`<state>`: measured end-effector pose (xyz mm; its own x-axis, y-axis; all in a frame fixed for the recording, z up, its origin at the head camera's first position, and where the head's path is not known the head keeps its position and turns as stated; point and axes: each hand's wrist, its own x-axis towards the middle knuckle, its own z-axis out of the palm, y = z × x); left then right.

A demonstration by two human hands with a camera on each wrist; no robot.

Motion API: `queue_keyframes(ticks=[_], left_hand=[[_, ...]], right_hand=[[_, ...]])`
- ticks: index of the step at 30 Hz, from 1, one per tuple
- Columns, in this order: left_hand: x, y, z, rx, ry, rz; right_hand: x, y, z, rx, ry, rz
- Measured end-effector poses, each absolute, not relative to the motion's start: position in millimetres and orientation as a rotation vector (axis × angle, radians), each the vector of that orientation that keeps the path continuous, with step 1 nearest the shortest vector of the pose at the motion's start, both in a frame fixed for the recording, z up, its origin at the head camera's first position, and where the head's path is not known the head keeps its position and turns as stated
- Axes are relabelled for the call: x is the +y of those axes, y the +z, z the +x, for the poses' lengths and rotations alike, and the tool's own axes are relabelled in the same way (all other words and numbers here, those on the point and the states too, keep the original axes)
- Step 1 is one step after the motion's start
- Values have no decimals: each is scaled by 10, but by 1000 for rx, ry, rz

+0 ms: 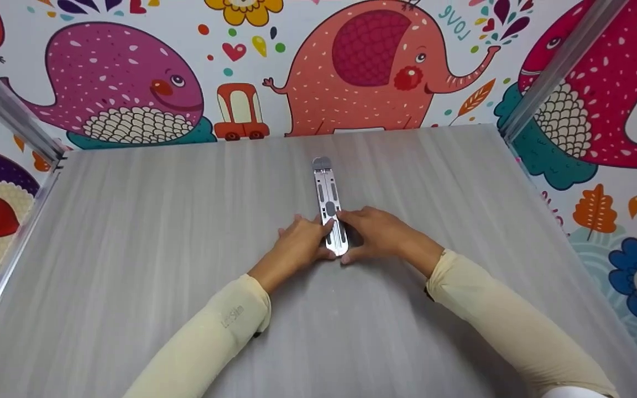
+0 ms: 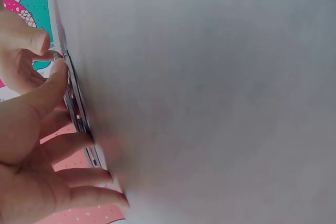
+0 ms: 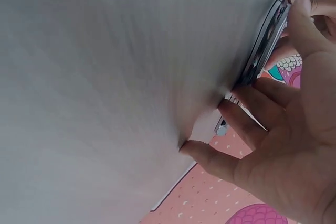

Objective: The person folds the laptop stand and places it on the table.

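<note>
Left sleeve: a cream sleeve (image 1: 202, 342) runs from the near left edge up toward the middle of the grey table (image 1: 130, 249).
Left hand: the left hand (image 1: 296, 246) rests on the table against the left side of the near end of a folded metal stand (image 1: 330, 207). In the left wrist view its thumb (image 2: 50, 85) lies on the stand's edge and the fingers (image 2: 79, 179) are spread a little, their tips at the stand's side. Whether they grip the stand or only press against it I cannot tell.
Stand: a long, narrow silver piece with slots, lying flat near the middle of the table, its length running from near to far. Its far end is bare; its near end lies between the two hands.
Right hand: the right hand (image 1: 376, 232) meets the stand from the right, touching its near end. In the right wrist view the fingers (image 3: 252, 111) are slightly apart and bent, tips on the table and the stand's edge (image 3: 265, 38), thumb (image 3: 307, 19) above it.
Right sleeve: a matching cream sleeve (image 1: 512, 326) comes from the near right.
Walls: cartoon whale (image 1: 125, 88) far left, elephant (image 1: 374, 66) far middle.
</note>
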<state>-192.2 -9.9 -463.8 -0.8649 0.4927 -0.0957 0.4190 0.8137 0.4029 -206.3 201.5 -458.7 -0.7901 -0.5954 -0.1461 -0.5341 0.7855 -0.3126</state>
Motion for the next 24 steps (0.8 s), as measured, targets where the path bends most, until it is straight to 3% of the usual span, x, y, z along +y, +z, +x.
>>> queue_keyframes(ticks=[13,24], left_hand=[[-133,-4637,-1928,2864,523,697],[-309,-4792,-1978,2750,777,750]], right_hand=[[2009,-4646,-2137,2777,-368,-984],[2267,-4774,-2198,2713,-660,-880]])
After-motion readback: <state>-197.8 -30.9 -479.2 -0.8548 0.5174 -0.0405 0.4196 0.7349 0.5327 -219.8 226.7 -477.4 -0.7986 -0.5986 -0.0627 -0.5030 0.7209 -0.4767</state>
